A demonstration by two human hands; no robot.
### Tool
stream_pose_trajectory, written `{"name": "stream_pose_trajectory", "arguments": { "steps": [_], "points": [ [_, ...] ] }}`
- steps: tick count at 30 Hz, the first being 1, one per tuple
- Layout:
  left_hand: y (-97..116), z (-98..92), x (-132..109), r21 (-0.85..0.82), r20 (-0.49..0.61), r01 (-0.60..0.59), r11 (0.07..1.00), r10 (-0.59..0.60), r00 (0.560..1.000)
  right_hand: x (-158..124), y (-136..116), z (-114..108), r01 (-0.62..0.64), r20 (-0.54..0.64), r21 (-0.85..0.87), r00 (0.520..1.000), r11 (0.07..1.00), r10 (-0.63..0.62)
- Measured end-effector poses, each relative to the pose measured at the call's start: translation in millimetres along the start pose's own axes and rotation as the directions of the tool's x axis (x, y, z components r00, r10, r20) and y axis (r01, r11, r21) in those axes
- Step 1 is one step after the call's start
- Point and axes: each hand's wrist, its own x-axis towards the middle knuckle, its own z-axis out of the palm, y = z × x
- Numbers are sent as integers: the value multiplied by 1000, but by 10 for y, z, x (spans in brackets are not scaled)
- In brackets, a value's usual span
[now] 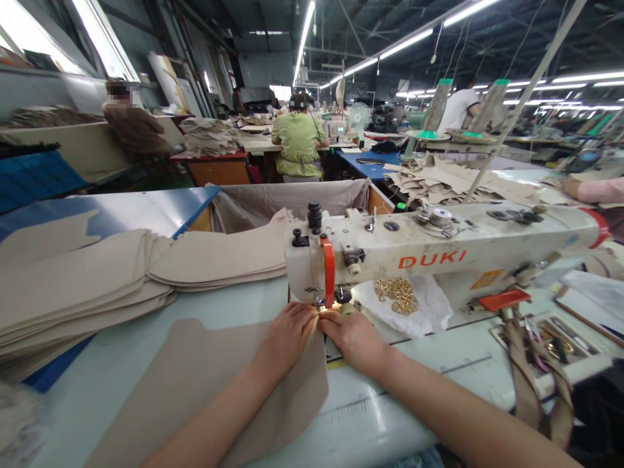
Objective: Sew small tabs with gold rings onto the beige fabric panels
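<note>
A large beige fabric piece (209, 364) lies on the pale sewing table, its far edge under the needle area of a white sewing machine (375, 247) with a red guard. My left hand (290, 335) rests on this piece left of the presser foot, its fingers closed together on the edge. From the other side, my right hand (358, 341) pinches the same edge just in front of the foot. Both sets of fingertips nearly meet under the machine's small light. The fingers hide the edge itself and the needle tip.
Stacked beige pieces (97, 286) lie at the left. Gold-coloured rings (397, 296) sit on white plastic under the machine arm. At the right are a tool tray (560, 344) and hanging beige straps (521, 370). A person in green (298, 140) sits ahead, back turned.
</note>
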Motion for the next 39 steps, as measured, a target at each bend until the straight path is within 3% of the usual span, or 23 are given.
{"name": "stream_pose_trajectory", "arguments": {
  "steps": [6,9,13,24,28,39],
  "points": [
    [31,-28,-16,16,28,9,1000,-9,1000,-26,-11,28,-9,-16,-9,1000,1000,8],
    [37,-50,-61,36,56,-43,998,41,998,-66,-12,38,-8,-60,1,998,1000,8],
    [20,-49,-170,108,101,-86,990,75,992,-114,-33,12,84,-118,39,990,996,-79],
    [-17,-26,-268,190,197,-180,965,142,970,-103,-57,-15,113,-24,67,993,991,-112],
    [9,-48,-247,197,187,-241,951,205,961,-85,-48,-5,112,-18,65,994,992,-111],
    [-17,4,-207,241,103,-267,933,249,963,-56,-38,18,92,-35,79,995,993,-90]
  ]
}}
